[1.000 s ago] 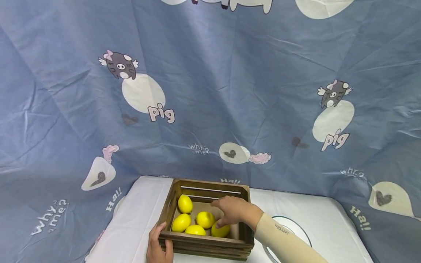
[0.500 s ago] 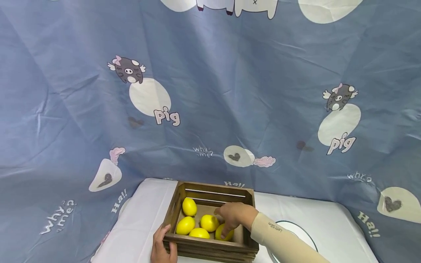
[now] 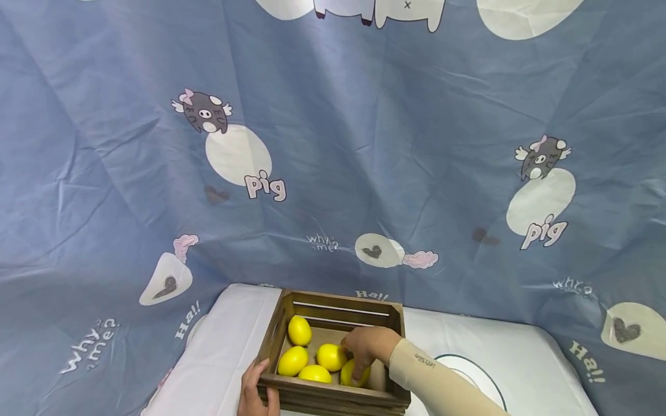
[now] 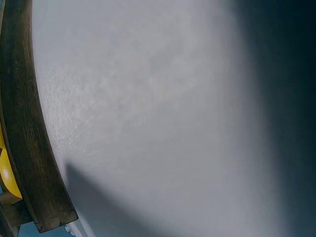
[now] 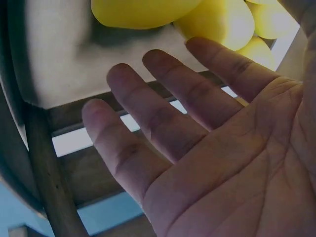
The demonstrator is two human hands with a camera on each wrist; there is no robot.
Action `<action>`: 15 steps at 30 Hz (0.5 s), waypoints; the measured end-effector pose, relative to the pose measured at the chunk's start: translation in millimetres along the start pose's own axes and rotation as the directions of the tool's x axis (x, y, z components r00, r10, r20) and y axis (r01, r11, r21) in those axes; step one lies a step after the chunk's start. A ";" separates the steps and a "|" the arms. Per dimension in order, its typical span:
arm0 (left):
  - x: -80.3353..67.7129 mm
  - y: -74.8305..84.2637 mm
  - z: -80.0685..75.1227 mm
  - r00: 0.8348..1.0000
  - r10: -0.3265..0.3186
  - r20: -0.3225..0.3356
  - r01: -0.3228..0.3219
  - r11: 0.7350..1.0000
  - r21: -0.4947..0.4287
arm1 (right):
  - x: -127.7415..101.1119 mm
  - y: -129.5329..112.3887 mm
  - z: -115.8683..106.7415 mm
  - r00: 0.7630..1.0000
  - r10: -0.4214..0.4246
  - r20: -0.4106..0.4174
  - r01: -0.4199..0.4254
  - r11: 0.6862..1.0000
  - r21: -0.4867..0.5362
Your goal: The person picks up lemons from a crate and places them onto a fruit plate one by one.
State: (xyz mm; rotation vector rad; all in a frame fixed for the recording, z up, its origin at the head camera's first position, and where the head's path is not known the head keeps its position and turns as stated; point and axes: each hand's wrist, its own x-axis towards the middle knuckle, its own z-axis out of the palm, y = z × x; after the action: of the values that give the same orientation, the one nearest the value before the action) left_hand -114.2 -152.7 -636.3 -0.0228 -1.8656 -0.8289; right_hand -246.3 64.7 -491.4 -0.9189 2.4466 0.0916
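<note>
A brown wooden crate [image 3: 333, 394] holds several yellow lemons. My left hand [image 3: 254, 394] grips its near left corner, fingertips at the rim and thumb against the front wall. My right hand [image 3: 370, 345] reaches down inside on the right, over the nearest right lemon [image 3: 347, 375], with the thumb overlapping that fruit. In the right wrist view, the fingers are spread and nearly straight, below the lemon [image 5: 143, 11]. A second lemon [image 3: 331, 357] lies just left of the hand. The left wrist view shows the crate's dark side [image 4: 29, 123] but no hand.
Other lemons [image 3: 293, 361] lie toward the crate's left side. A white plate with a dark green rim [image 3: 476, 374] stands right of the crate, partly behind the right sleeve [image 3: 439, 381]. A blue printed cloth [image 3: 333, 144] hangs behind the white table [image 3: 224, 329].
My right hand has come down into the crate, closer to the right lemon. The head view has shifted slightly. My left hand keeps its place on the crate corner.
</note>
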 end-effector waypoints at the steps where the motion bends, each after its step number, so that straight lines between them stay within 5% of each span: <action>1: 0.1 0.3 0.2 1.000 -0.002 -0.002 0.002 1.000 0.006 | 0.8 0.0 1.6 1.000 0.002 -0.006 -0.002 1.000 -0.006; 15: 3.1 6.2 -3.1 0.999 -0.018 0.035 0.016 0.999 0.047 | 0.5 -2.3 19.5 0.998 0.058 0.005 -0.058 0.992 0.112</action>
State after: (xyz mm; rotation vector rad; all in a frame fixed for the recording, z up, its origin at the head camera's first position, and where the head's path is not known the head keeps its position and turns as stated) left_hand -110.7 -150.7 -629.8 0.0075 -1.9205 -0.8008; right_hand -236.4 67.3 -508.2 -0.7984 2.4504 -0.0244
